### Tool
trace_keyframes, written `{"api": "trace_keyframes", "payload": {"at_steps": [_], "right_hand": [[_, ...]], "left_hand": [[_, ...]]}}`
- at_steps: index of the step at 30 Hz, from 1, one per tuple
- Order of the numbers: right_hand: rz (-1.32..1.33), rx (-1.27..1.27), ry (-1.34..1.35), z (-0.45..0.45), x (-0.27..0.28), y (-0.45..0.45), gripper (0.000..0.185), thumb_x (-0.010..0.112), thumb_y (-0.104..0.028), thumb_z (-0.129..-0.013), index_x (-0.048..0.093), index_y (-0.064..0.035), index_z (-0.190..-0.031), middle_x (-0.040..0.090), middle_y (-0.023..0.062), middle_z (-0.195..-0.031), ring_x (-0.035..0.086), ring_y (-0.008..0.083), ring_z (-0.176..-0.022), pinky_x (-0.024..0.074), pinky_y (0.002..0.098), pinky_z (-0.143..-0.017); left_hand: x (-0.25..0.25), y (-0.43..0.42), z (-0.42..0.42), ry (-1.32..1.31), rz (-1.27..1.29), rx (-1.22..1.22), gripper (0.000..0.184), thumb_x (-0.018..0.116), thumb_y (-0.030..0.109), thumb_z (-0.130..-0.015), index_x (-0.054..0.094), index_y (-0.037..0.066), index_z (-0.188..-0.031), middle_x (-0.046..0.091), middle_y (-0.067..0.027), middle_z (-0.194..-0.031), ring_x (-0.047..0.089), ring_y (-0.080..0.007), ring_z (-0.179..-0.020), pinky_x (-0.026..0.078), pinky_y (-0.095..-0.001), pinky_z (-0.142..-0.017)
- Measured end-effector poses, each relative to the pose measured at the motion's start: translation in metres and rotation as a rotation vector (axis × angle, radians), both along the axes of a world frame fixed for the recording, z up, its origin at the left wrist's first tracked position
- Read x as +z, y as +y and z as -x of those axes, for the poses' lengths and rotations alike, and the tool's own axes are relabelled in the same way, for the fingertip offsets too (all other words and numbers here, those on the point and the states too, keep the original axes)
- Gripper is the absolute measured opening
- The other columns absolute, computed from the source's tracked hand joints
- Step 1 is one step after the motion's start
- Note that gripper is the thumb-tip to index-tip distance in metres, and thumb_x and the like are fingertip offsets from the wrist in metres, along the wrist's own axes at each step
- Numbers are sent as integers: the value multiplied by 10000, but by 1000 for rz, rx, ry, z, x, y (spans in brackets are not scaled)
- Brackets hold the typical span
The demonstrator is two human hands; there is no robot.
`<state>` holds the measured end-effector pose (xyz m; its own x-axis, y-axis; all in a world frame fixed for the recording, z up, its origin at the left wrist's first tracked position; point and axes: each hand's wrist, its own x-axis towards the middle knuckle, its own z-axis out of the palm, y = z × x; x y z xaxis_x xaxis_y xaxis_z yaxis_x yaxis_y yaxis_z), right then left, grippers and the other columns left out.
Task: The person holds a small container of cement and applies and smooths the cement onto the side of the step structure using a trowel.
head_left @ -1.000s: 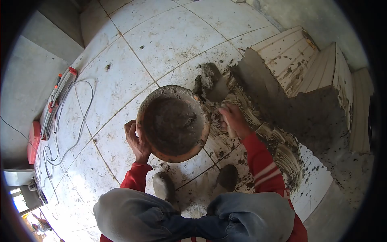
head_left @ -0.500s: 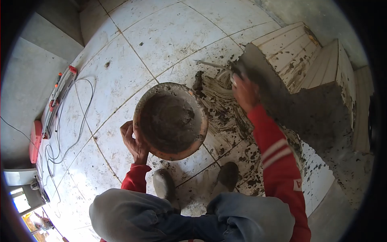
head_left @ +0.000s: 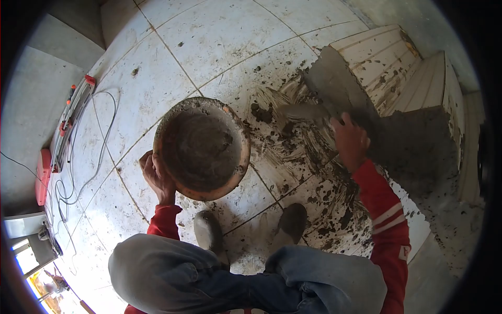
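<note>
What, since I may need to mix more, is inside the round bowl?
Grey, mortar-like material coats the bowl inside, with darker bits toward its right side. The bare bottom underneath is hidden.

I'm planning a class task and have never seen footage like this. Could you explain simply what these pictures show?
There is no machine: a person works with two bare hands, seen from one camera worn on the head, looking forward and down. The left hand holds the side of a round basin, coated grey inside. The right hand holds a trowel, its blade blurred. Smears of what looks like mortar cover part of the pale floor tiles. Far left is probably a tile cutter.
</note>
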<state>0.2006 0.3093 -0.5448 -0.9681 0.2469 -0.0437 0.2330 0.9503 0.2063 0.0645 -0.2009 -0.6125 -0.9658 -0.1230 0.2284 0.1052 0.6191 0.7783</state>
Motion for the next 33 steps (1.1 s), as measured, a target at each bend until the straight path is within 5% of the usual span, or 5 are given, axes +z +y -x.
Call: {"api": "trace_keyframes", "payload": {"at_steps": [14,19,26,31,33], "right_hand": [[-42,215,-89,-70,-9,-12,285,667,-167,-968,680,-119,-1248,605,148,-1369,699,389,-1042,549,560,-866],[412,-584,255,-276,-40,-32,350,639,-272,-1024,636,-133,-1345,694,236,-1105,709,425,-968,541,574,-876],[1045,-1874,784,-540,-123,-75,225,553,-342,-1071,539,-154,-950,507,-2,-649,514,134,-473,453,334,-414],[553,-707,621,-475,-186,-143,193,547,-295,-1080,598,-121,-1013,556,26,-703,574,135,-530,490,337,-450],[1331,-1228,608,-386,-129,-154,212,548,-306,-1087,638,-118,-1126,600,32,-779,592,140,-555,509,333,-472]], "left_hand": [[-25,-20,2,99,-49,-19,404,559,312,-1104,728,-55,-1112,637,-167,-1139,620,-301,-1108,491,-419,-981],[-44,-44,12,-8,-94,-48,497,554,394,-1115,720,-59,-1238,653,-173,-1210,629,-282,-1132,506,-417,-984],[-34,-38,16,3,-72,-74,657,499,515,-1122,708,-101,-1217,656,-201,-1188,628,-316,-1072,472,-467,-995],[-44,-50,25,16,11,-149,655,487,523,-1119,717,-82,-1213,667,-212,-1154,628,-337,-1040,463,-494,-967],[-41,-45,21,61,34,-93,678,489,548,-1109,714,-86,-1197,675,-218,-1164,624,-350,-1033,461,-493,-965]]}}
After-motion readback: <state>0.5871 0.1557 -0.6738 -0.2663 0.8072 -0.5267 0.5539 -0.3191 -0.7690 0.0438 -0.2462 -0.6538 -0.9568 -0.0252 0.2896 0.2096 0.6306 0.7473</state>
